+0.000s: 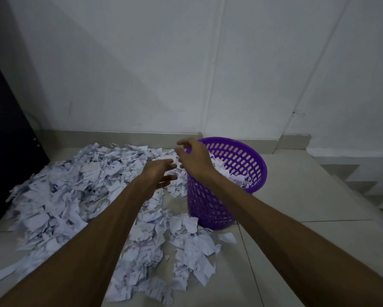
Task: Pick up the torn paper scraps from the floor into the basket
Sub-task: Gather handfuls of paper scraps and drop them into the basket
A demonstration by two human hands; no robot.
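Note:
A wide heap of torn white paper scraps (75,191) covers the tiled floor on the left and in the middle. A purple perforated plastic basket (250,171) stands upright at the right of the heap, with scraps inside it. My right hand (195,158) hovers over the basket's left rim, fingers loosely spread, holding nothing. My left hand (159,173) is stretched out just left of the basket above the scraps, fingers straight and empty. Both forearms cross the heap from the lower corners.
A white wall with a low skirting (128,137) runs behind the heap and basket. A dark cabinet (7,156) stands at the left edge, touching the heap. Bare tiles (308,196) lie to the right of the basket.

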